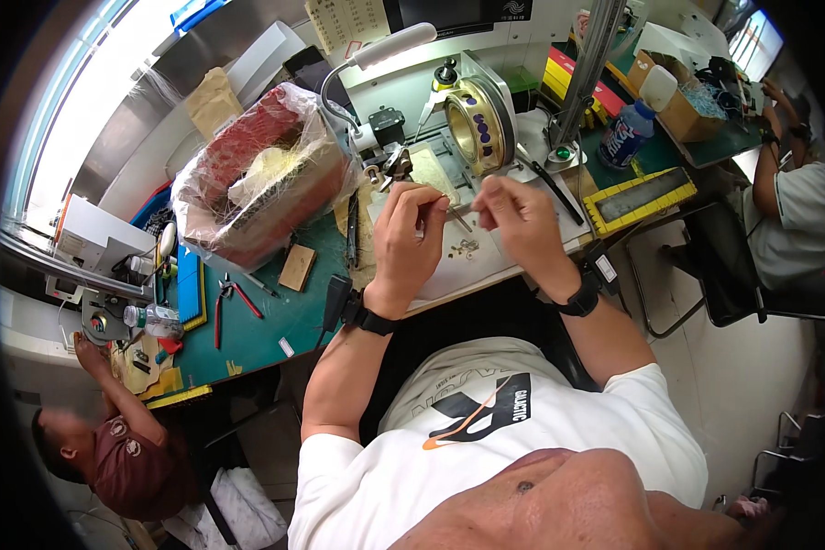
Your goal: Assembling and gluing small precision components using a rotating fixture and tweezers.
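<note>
My left hand (411,240) is closed in a pinch over the white work sheet (440,278). A thin metal rod (460,219) sticks out from its fingertips toward the right. Close beside it, my right hand (520,226) is also pinched, with thumb and fingers pressed together. Whatever it holds is too small to make out. Beneath both hands, several tiny metal parts (467,247) lie scattered on the sheet. Just beyond them stands a round gold-coloured machine wheel (475,131) with dark oval marks.
A plastic-wrapped red box (213,213) stands left of my hands. Red-handled pliers (236,307) and a wooden block (297,268) lie on the green mat. To the right are a yellow-edged tray (640,200) and a blue bottle (626,134). Other people sit at both sides.
</note>
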`<state>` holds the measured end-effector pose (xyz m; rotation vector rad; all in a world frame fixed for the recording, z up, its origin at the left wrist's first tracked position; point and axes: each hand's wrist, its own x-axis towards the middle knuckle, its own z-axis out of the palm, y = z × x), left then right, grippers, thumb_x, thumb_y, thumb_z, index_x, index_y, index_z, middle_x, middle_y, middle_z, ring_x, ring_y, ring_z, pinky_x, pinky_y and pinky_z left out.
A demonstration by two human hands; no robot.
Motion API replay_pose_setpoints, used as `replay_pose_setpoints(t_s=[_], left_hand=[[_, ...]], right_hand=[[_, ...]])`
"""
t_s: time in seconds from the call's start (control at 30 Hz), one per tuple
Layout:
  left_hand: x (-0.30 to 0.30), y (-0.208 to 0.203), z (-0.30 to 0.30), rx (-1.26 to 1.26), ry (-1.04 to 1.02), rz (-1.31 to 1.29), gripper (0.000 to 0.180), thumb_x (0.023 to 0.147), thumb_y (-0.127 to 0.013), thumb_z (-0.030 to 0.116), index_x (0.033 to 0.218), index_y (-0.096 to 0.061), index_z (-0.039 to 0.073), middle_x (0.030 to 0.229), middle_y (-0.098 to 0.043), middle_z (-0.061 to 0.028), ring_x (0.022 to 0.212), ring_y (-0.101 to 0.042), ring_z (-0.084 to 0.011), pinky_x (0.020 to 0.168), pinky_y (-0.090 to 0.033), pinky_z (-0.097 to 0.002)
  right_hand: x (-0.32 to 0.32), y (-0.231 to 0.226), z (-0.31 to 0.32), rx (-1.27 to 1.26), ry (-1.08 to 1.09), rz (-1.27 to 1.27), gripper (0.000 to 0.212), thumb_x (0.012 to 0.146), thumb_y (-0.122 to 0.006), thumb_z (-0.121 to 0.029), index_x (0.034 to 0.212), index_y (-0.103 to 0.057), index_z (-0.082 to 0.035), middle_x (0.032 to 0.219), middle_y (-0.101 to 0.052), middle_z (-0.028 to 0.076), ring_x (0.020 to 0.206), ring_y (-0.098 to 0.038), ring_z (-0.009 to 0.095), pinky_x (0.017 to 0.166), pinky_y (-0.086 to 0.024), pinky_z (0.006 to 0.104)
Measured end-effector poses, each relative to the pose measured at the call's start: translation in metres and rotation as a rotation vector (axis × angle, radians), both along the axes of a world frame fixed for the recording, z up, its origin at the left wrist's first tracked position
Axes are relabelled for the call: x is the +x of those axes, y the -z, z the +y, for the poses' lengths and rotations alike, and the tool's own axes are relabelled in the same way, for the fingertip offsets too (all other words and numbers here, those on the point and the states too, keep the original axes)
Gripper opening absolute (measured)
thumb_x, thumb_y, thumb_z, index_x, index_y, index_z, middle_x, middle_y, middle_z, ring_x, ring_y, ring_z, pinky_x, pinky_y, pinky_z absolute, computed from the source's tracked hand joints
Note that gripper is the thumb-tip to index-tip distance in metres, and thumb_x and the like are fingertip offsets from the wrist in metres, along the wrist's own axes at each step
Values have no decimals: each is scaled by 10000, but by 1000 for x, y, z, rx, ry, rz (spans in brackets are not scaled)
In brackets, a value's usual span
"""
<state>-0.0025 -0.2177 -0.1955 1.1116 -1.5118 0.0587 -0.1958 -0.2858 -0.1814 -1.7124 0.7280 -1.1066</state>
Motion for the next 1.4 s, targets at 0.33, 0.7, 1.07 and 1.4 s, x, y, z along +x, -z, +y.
replay_pose_setpoints(t_s=[0.33,0.7,1.07,1.4], left_hand=[[-5,-2,-2,-41,-6,15,142,991,-804,-44,1068,-699,12,972,-687,-88,724,-636,-186,640,-528,-323],[-3,-1,1,-41,-29,-26,157,966,-815,-43,1068,-707,9,989,-708,-108,726,-699,-232,632,-582,-352],[-3,2,-2,-93,-43,-33,165,959,-830,-51,1058,-722,24,942,-683,-70,682,-607,-147,597,-496,-297],[-3,2,-2,-96,-47,-44,187,937,-838,-69,1057,-728,24,950,-694,-70,685,-611,-149,597,-504,-300]], right_hand=[[-150,-58,-185,-527,1233,95,613,1089,-819,-378,1469,-601,51,1124,-671,39,1035,-671,157,955,-539,306],[-128,-74,-96,-368,611,-730,393,1156,-724,-333,1336,-646,8,1178,-769,146,982,-747,174,789,-583,302],[-34,-17,28,-254,167,-449,398,1008,-863,-33,1320,-619,11,1278,-757,167,1196,-753,223,1055,-633,377],[-20,-8,26,-283,155,-420,410,980,-862,28,1307,-615,3,1270,-762,166,1176,-758,210,1033,-625,348]])
